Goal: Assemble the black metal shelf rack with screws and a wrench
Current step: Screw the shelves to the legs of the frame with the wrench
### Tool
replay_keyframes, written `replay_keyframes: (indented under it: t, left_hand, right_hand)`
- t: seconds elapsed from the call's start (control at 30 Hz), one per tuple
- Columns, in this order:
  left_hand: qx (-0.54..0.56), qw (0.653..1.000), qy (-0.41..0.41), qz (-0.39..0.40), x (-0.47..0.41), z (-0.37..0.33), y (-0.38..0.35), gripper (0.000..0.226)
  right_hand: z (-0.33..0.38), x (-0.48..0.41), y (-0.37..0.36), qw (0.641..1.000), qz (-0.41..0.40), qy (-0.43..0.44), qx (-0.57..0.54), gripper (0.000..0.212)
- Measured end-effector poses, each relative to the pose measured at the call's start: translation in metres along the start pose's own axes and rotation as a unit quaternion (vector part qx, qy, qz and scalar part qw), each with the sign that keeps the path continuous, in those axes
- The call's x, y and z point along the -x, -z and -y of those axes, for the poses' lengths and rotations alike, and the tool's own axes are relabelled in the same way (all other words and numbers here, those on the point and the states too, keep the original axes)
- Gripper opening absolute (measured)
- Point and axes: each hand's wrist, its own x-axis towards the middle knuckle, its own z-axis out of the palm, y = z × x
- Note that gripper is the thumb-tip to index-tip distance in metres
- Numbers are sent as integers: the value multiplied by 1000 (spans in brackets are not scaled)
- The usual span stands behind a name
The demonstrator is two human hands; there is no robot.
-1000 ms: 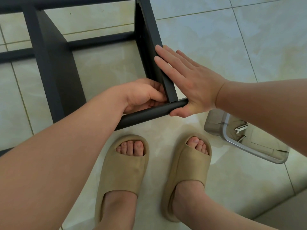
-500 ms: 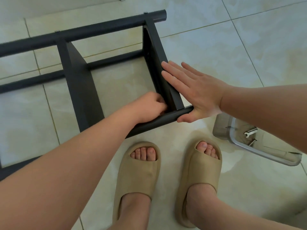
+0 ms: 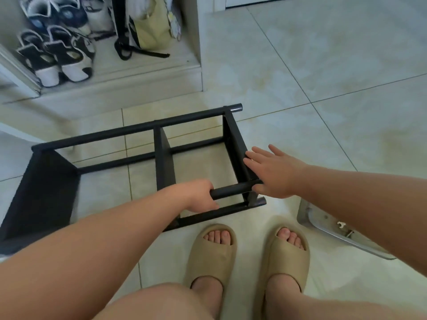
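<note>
I stand on a floor (image 3: 323, 65) of large, glossy, pale cream tiles with thin grey grout lines. At the far left a raised white alcove holds blurred black-and-white sneakers (image 3: 57, 56), and beside them a pale yellow-green fabric bag (image 3: 152, 26) with a black strap trailing down. Below the alcove, the black metal shelf rack (image 3: 166, 158) lies on its side on the tiles just ahead of my feet: matte round tubes run left to right, joined by flat sheet-metal panels standing on edge. My left hand (image 3: 203, 196) is closed around the near upper tube (image 3: 233, 189), fingers curled over it. My right hand (image 3: 275, 174) is open, its straight fingers laid flat against the outer face of the rack's right end panel (image 3: 235, 144), the thumb under the tube's end. Lower down, my bare toes show in smooth, chunky tan foam slippers (image 3: 212, 252). At the right, partly hidden by my forearm, a shallow grey tray (image 3: 323, 227) with a shiny rim sits on the floor, holding a small silver wrench (image 3: 340, 225).
</note>
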Motion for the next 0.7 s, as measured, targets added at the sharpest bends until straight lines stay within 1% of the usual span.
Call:
replay_keyframes:
  t: [0.03,0.1,0.13,0.17,0.2,0.3,0.37,0.5,0.6,0.7]
  left_hand:
    - [0,1000,-8,-25,7,-2,8,18]
    - [0,996,-23,-84,21,-6,27,19]
    - [3,993,-29,-114,28,-8,38,18]
    - [7,989,-33,-143,35,-10,48,15]
    - [11,984,-38,-171,43,-13,58,15]
    - [22,971,-50,-233,64,-18,81,28]
    - [0,968,-51,-244,74,-25,88,31]
    - [-54,972,-43,-226,86,-39,94,35]
    - [-62,973,-28,-219,84,-42,91,29]
    - [-56,973,-13,-224,73,-40,85,21]
  right_hand:
    - [1,5,10,1000,-12,-2,-16,65]
    - [0,18,28,997,-49,-8,-56,49]
    - [-1,25,35,994,-71,-15,-78,46]
    - [-1,32,42,991,-89,-24,-100,48]
    - [-2,40,48,987,-101,-36,-121,54]
    - [0,59,61,975,-128,-70,-168,72]
    - [4,67,67,970,-146,-80,-178,76]
    - [9,78,70,963,-166,-92,-192,78]
    - [13,79,66,963,-162,-90,-198,79]
    - [14,71,59,968,-136,-90,-188,77]
